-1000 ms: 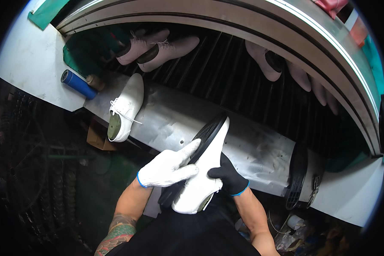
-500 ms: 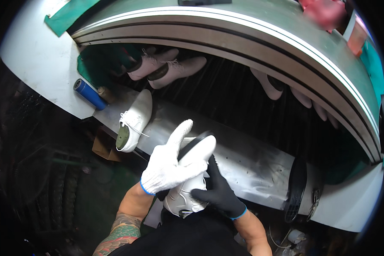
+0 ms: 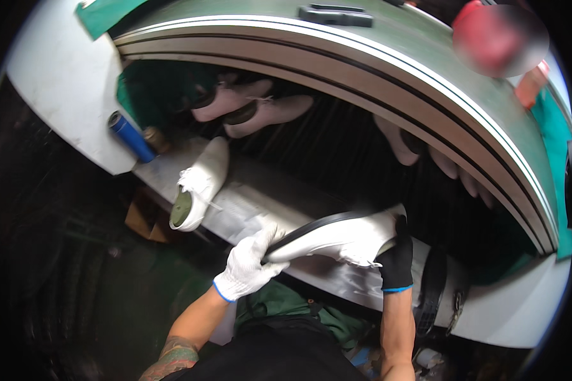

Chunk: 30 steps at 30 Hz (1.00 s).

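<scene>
A white lace-up shoe (image 3: 337, 240) with a black sole (image 3: 311, 227) lies sideways across both my hands. My left hand (image 3: 248, 260), in a white knit glove, is closed round the toe end. At the heel end, my right hand (image 3: 397, 260) in a black glove grips the shoe, its fingers partly hidden by the upper. A second white shoe (image 3: 203, 181) with a green insole rests on the metal ledge (image 3: 235, 206) to the left. On the ledge's right side lies a loose black sole (image 3: 431, 289).
Beyond the ledge, several white shoes (image 3: 270, 115) sit on a dark ribbed surface beneath a curved housing (image 3: 337, 57). A blue roll (image 3: 131, 136) stands at the left. A black holder (image 3: 335, 15) sits on top. At the far right is a person in red (image 3: 483, 38).
The shoe has turned from pointing away from me to lying sideways, toe left. My right hand has moved right to the heel, and my left hand now holds the toe.
</scene>
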Tool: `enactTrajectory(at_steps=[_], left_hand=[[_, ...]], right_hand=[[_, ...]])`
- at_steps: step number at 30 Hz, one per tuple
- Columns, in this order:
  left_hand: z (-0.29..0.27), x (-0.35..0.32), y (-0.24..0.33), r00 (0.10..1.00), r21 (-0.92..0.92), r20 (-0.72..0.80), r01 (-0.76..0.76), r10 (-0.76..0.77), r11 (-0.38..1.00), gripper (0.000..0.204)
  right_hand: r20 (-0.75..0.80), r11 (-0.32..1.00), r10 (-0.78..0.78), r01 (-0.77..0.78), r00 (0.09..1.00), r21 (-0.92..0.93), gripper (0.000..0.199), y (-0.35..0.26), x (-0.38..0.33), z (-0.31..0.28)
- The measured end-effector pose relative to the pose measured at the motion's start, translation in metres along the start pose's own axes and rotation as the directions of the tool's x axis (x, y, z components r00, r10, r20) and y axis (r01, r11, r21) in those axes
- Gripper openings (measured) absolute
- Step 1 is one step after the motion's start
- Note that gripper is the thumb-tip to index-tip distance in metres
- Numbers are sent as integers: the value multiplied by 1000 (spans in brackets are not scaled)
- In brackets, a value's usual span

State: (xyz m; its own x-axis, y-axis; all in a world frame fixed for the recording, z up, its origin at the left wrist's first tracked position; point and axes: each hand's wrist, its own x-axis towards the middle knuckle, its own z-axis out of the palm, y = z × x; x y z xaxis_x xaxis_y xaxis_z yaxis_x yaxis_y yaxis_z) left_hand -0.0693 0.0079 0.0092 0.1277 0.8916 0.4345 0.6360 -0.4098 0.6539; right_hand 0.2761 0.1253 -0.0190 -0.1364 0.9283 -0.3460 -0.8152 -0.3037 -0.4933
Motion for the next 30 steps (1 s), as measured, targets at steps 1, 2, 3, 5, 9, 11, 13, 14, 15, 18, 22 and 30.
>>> enactTrajectory(at_steps=[1,2,3,5,9,11,13,14,15,18,22,30], left_hand=[[8,1,-2,998,55,35,-55,53,997,102],[13,2,1,993,108,78,-100,92,989,103],[15,6,3,987,126,159,-35,14,991,103],[5,34,16,903,129,382,157,-195,979,101],[-15,61,36,936,-787,266,350,-233,508,101],[-34,90,52,947,-855,289,322,-141,408,112],[-32,106,55,979,-911,202,199,-32,360,122],[-32,114,49,981,-882,187,142,56,449,131],[-33,112,56,984,-888,179,162,-2,430,130],[-19,106,65,988,-920,47,99,-146,379,118],[19,111,58,885,-923,-176,-300,-431,-239,77],[11,126,65,978,-964,-90,-39,-187,262,122]], right_hand=[[17,979,-160,160,987,-130,36,-7,1,6],[41,919,-298,298,954,-258,36,-7,-3,19],[81,916,-246,259,966,-305,34,-10,-9,34],[165,738,-238,289,957,-610,61,-15,-29,85],[518,348,-195,553,832,-757,93,-19,-38,145],[660,218,-43,652,750,-726,96,-26,-42,162],[676,190,107,653,729,-733,95,-28,-46,183],[658,190,174,631,732,-752,95,-30,-48,190],[637,189,239,608,733,-771,95,-33,-48,196],[625,98,334,633,706,-768,94,-37,-43,211],[639,162,249,619,728,-768,96,-42,-39,193],[720,35,124,722,683,-691,97,-35,-41,177]])
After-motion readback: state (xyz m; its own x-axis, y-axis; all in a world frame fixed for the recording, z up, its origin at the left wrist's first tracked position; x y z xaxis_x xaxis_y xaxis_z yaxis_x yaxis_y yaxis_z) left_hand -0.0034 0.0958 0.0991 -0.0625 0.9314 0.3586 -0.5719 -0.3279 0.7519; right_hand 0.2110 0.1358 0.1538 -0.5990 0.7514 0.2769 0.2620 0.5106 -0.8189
